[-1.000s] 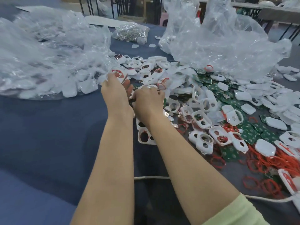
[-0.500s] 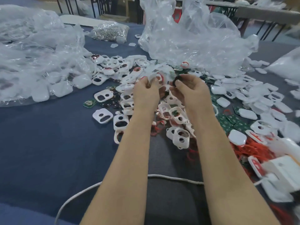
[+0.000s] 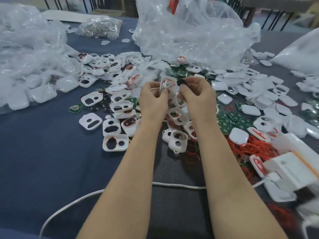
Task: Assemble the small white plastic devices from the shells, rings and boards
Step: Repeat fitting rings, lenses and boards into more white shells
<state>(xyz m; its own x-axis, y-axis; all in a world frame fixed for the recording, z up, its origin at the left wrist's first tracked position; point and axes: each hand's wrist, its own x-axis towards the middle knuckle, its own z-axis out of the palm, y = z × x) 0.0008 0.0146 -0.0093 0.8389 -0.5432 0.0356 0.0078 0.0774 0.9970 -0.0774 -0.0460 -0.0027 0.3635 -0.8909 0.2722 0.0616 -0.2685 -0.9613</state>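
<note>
A second ago both hands were down in the heap of loose shells (image 3: 114, 107), digging. Now they are raised clear of it and working in the air over the middle of the blue table (image 3: 51, 161). To me that is saying the picking is over and the fitting is beginning. One white shell (image 3: 168, 85) is standing nearly upright between the hands, its hollow side facing the person, just above the pile.

The left hand (image 3: 153, 99) is gripping that shell, its fingers (image 3: 163, 91) curling tight round the left edge. The right hand (image 3: 198, 97) is pinching a small dark round piece (image 3: 180, 82), with the fingertips (image 3: 188, 83) closing on it and hardly any gap between them. It is holding the piece just beside the shell's upper right corner; whether the two are touching, I cannot tell.

I am guessing the dark piece is going into the shell next. The green boards (image 3: 227, 121) are lying to the right of the hands and the red rings (image 3: 250, 149) are tangling nearer on that side. With so many shells waiting, the job is looking far from finished.
</note>
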